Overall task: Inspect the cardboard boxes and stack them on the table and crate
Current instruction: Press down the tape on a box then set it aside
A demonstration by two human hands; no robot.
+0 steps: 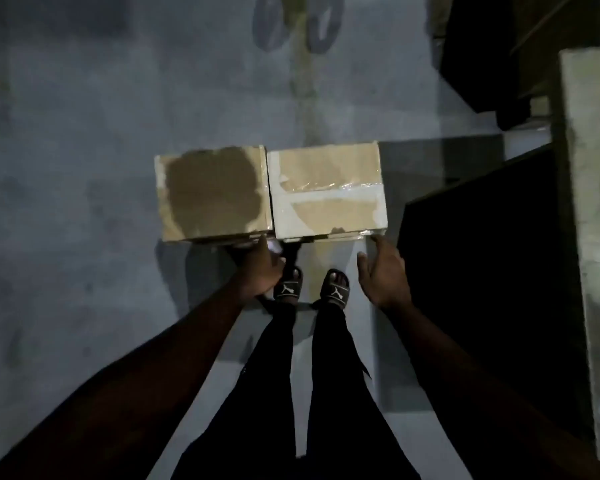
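Observation:
Two cardboard boxes stand side by side in front of my feet, seen from above. The left box [212, 194] has a dark stain across its top. Clear tape and torn paper patches cover the top of the right box [326, 188]. My left hand [262, 270] reaches under the near edge of the left box close to the seam, with its fingers hidden beneath. My right hand [383, 271] is spread with straight fingers, and one fingertip touches the near right corner of the right box. What the boxes rest on is hidden.
A black flat surface [482, 258] lies close on my right. Beyond it rises a pale concrete pillar [593, 202]. Two dark wheel shapes [293, 26] show on the grey concrete floor [84, 168] far ahead. Dark bulky objects [499, 64] fill the upper right.

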